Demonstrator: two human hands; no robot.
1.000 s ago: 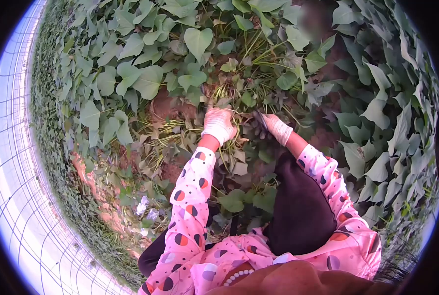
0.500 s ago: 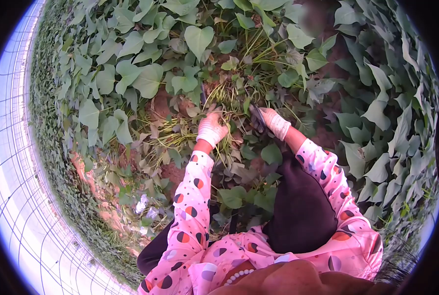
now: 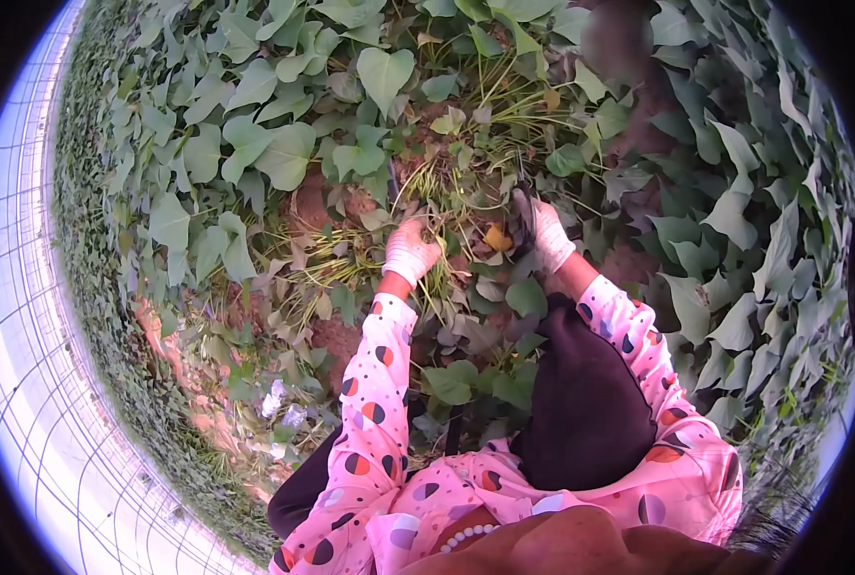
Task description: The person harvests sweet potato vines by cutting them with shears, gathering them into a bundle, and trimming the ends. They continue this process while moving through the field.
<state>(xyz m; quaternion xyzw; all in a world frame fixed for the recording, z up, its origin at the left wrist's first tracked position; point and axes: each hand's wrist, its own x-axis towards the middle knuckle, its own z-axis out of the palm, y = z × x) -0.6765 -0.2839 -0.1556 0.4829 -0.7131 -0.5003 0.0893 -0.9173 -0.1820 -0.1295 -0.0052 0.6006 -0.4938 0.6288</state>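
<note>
My left hand [image 3: 412,251], wrapped in pale material, is closed among yellow-green stems [image 3: 432,182] near the middle of the view. Its fingertips are partly hidden by stems and leaves. To the right, my right hand [image 3: 548,235], also wrapped, is closed around the dark handles of scissors or shears [image 3: 522,218]. A thin blade points upward from them into the leaves. An orange-yellow leaf [image 3: 496,238] lies between the hands, closer to the right one.
Broad green leaves [image 3: 385,79] spread on the left, top and right. Bare reddish soil [image 3: 309,206] shows in patches. A wire grid [image 3: 34,316] curves along the far left. My dark-clad knee [image 3: 588,402] is below my right hand; pale flowers [image 3: 284,407] are at lower left.
My right hand has shifted slightly right and turned more upright with the dark tool. The orange-yellow leaf has come into view beside it. My left hand has barely moved.
</note>
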